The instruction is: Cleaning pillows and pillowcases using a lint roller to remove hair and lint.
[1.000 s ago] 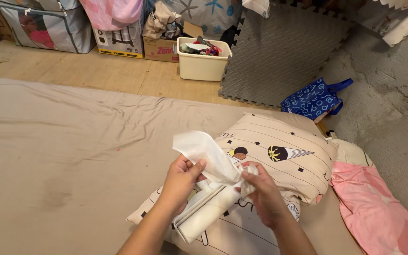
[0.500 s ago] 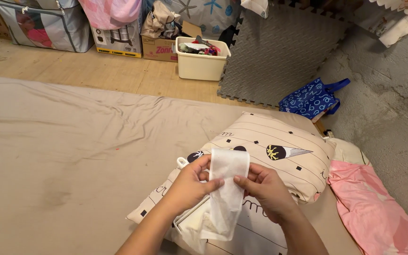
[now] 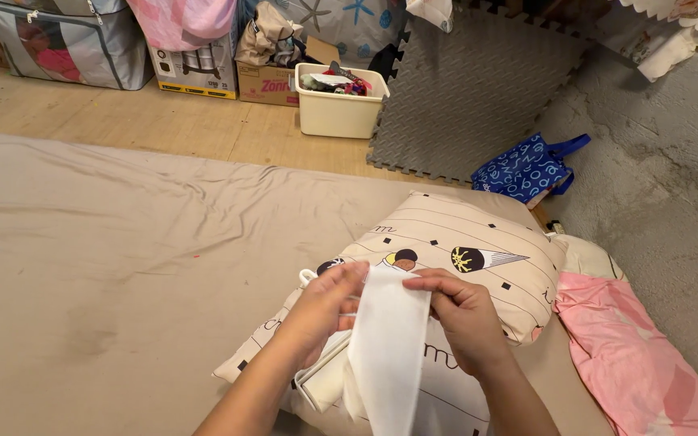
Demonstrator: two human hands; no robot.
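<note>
Fingers of the left hand (image 3: 325, 311) and right hand (image 3: 462, 315) pinch the top corners of a white cloth (image 3: 388, 355), its length hanging straight down between them.

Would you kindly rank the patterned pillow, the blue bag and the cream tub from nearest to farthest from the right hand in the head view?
1. Patterned pillow: directly beyond the right hand.
2. Blue bag: farther right, by the wall.
3. Cream tub: farthest, on the floor ahead.
</note>
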